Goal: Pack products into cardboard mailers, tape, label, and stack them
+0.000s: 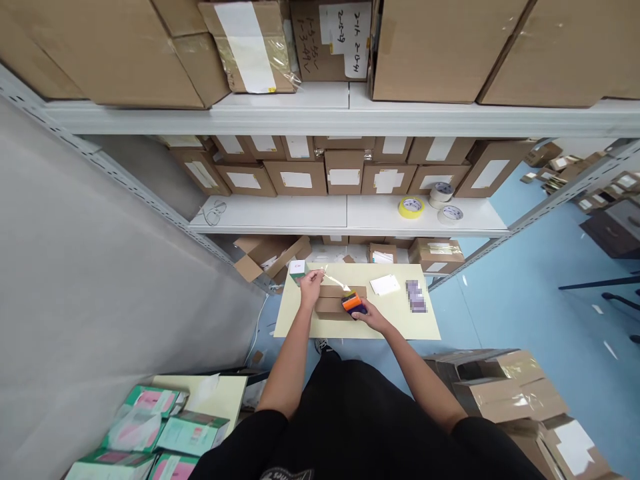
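The metal shelving unit point(320, 121) spans the view and carries cardboard boxes on several levels. Below its middle shelf is the pale yellow table point(360, 328). The carton point(327, 309) lies on the table, left of centre, with its top flaps closed and the seam running left to right. The left hand point(311, 287) is at the carton's left end; the right hand point(369, 315) is at its right end. The right-hand fingers are clamped around the orange and dark tape dispenser point(351, 301), positioned over the right part of the carton; contact between the two cannot be determined. A white packet point(385, 285) and a purple pixelated item point(416, 297) lie to the right of the carton. The green and white box point(297, 268) stands at the table's far left corner, just beside the left hand. The strip of tape point(336, 279) extends from the dispenser toward the left hand, whose fingertips are pinched together on its end.
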`<state>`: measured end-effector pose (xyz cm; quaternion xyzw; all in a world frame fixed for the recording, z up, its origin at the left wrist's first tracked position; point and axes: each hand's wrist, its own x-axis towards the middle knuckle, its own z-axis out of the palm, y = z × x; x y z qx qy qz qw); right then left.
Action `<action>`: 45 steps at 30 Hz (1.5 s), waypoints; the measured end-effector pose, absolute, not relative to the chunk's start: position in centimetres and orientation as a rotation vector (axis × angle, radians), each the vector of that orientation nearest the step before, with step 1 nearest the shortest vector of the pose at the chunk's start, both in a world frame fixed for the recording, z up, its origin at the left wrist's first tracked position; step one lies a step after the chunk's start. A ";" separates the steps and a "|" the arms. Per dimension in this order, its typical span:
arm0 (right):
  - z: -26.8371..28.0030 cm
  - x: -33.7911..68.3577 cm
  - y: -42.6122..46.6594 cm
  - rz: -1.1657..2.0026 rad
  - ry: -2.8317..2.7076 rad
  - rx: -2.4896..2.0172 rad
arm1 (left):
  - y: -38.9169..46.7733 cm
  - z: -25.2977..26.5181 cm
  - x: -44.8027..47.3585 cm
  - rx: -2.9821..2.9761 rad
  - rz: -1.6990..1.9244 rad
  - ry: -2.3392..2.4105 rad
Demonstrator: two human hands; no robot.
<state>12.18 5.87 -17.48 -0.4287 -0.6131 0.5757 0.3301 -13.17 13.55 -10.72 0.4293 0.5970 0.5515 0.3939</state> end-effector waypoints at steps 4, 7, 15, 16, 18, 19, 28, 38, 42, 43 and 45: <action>-16.6 11.9 6.9 1.555 -1.610 -1.114 | 12.3 -10.7 -13.9 0.916 1.479 1.545; -15.6 11.7 8.1 1.555 -1.701 -1.123 | 10.7 -12.6 -14.6 0.711 1.585 1.601; -14.4 10.0 11.6 1.401 -1.833 -1.234 | 7.8 -17.8 -15.6 0.154 1.555 1.551; -14.5 9.7 11.8 1.385 -1.834 -1.258 | 7.6 -18.2 -15.5 0.118 1.529 1.549; -14.7 9.4 12.1 1.359 -1.841 -1.301 | 7.3 -19.0 -15.2 0.074 1.475 1.551; -14.8 9.3 12.2 1.347 -1.852 -1.315 | 7.2 -19.3 -15.1 0.061 1.452 1.553; -14.2 8.0 12.3 1.211 -1.976 -1.384 | 6.8 -21.1 -15.2 0.012 1.351 1.597; -14.3 6.8 12.5 1.107 -2.048 -1.471 | 7.5 -22.7 -14.7 0.046 1.180 1.694; -14.5 6.5 12.4 1.074 -2.038 -1.477 | 7.3 -23.1 -15.0 0.112 1.047 1.757; -14.5 6.5 12.4 1.075 -2.033 -1.480 | 7.1 -23.2 -15.2 0.137 1.008 1.773; -14.6 6.5 12.4 1.080 -2.037 -1.480 | 6.8 -23.1 -15.7 0.209 0.949 1.802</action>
